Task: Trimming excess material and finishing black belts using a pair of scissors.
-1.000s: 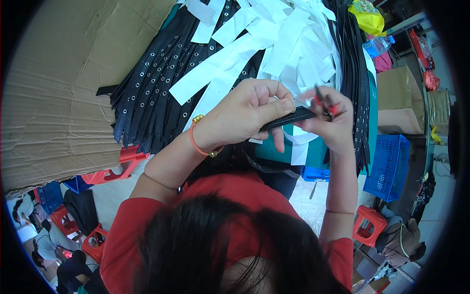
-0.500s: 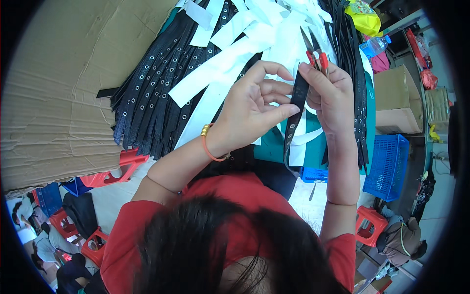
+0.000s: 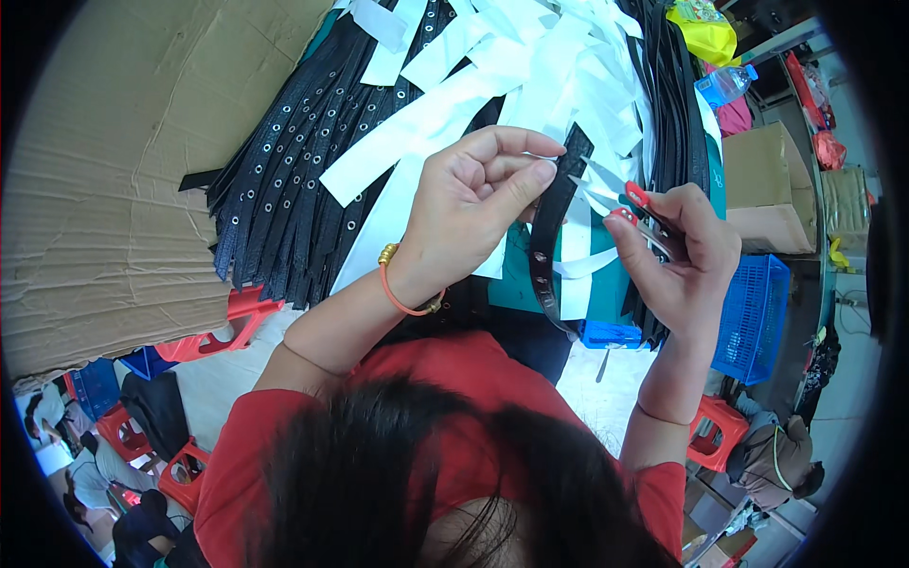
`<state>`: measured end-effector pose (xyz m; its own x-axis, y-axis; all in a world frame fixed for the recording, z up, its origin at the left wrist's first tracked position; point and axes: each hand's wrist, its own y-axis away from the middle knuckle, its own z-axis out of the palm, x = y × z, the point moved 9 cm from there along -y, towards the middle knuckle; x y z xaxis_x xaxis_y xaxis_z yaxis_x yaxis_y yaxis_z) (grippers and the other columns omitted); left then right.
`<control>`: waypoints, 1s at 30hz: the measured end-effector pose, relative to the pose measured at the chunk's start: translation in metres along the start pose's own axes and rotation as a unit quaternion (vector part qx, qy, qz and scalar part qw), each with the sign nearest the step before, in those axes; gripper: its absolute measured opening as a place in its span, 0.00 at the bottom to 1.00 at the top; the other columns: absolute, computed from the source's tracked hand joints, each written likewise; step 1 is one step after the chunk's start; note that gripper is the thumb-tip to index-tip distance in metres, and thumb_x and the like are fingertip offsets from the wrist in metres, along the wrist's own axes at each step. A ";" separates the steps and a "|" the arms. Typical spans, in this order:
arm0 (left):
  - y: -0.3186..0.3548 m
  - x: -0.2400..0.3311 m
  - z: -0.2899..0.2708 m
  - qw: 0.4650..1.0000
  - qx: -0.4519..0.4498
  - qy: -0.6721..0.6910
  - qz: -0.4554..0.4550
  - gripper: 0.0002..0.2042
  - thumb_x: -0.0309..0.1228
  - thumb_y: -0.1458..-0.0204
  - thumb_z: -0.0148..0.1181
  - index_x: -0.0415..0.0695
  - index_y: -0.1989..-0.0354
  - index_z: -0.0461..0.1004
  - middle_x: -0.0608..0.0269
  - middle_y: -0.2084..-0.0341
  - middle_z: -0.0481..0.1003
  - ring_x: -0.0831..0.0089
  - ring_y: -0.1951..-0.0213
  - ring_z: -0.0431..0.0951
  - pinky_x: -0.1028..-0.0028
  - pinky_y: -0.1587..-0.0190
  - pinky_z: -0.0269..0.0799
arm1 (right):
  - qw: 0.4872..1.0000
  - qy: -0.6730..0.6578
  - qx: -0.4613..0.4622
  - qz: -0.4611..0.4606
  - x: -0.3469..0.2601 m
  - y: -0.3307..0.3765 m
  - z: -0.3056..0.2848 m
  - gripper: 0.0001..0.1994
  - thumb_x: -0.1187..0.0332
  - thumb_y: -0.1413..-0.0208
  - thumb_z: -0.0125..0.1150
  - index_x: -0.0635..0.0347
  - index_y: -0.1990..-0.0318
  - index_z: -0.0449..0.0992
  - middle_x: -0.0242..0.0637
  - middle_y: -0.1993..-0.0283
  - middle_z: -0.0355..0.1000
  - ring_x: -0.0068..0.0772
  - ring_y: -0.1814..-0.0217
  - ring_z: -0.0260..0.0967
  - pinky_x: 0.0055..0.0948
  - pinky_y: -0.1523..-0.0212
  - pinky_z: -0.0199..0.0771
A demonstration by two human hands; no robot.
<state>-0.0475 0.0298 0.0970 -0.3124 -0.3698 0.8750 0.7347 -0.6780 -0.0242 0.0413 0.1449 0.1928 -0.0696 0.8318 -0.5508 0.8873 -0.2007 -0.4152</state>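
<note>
A black belt with metal eyelets [image 3: 547, 222] hangs down from my left hand [image 3: 473, 204], whose thumb and fingers pinch it close to its pointed upper end. Red-handled thread snips [image 3: 632, 204] are gripped in my right hand [image 3: 682, 251], just right of the belt. Their blades point left, with the tips at the belt's edge near its upper end; whether they touch it I cannot tell. Behind both hands lie loose white strips [image 3: 492, 71] on the work surface. Many black eyeleted belts [image 3: 303, 151] are heaped to the left.
A large cardboard sheet [image 3: 114, 170] rises at the left. More black belts [image 3: 668, 104] lie at the right, by a water bottle [image 3: 724, 87] and a yellow bag [image 3: 703, 33]. A blue basket [image 3: 750, 317] and a cardboard box [image 3: 772, 189] stand further right. Other people sit in the background.
My right hand has let go of the belt, moved right and down, and turned the snips so the blades point left. My left hand now pinches the belt near its upper end.
</note>
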 end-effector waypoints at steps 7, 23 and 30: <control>-0.004 -0.015 0.002 1.000 0.004 -0.004 -0.014 0.08 0.26 0.48 0.55 0.36 0.61 0.69 0.65 0.72 0.74 0.86 0.72 0.72 0.86 0.71 0.67 | 0.997 0.071 -0.039 -0.014 -0.017 0.001 0.008 0.14 0.70 0.60 0.68 0.65 0.78 0.66 0.29 0.86 0.58 0.12 0.85 0.50 0.14 0.85 0.46; -0.012 -0.037 0.013 0.999 -0.036 -0.026 -0.001 0.05 0.26 0.44 0.48 0.37 0.64 0.66 0.70 0.75 0.70 0.89 0.72 0.67 0.88 0.70 0.63 | 0.991 0.105 -0.070 0.041 -0.008 0.005 0.005 0.15 0.71 0.61 0.68 0.65 0.79 0.62 0.31 0.86 0.53 0.16 0.85 0.47 0.19 0.85 0.44; -0.013 -0.042 0.014 0.999 -0.016 -0.040 0.012 0.05 0.28 0.43 0.47 0.38 0.64 0.65 0.68 0.76 0.70 0.88 0.75 0.66 0.87 0.74 0.61 | 0.989 0.133 -0.070 -0.008 -0.005 0.004 0.009 0.15 0.70 0.60 0.67 0.63 0.80 0.63 0.35 0.86 0.57 0.22 0.87 0.51 0.21 0.86 0.47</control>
<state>-0.0354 0.0628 0.0669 -0.2441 -0.3356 0.9098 0.7210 -0.6902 -0.0612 0.0410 0.1348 0.1872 0.0220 0.9447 -0.3271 0.9425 -0.1287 -0.3084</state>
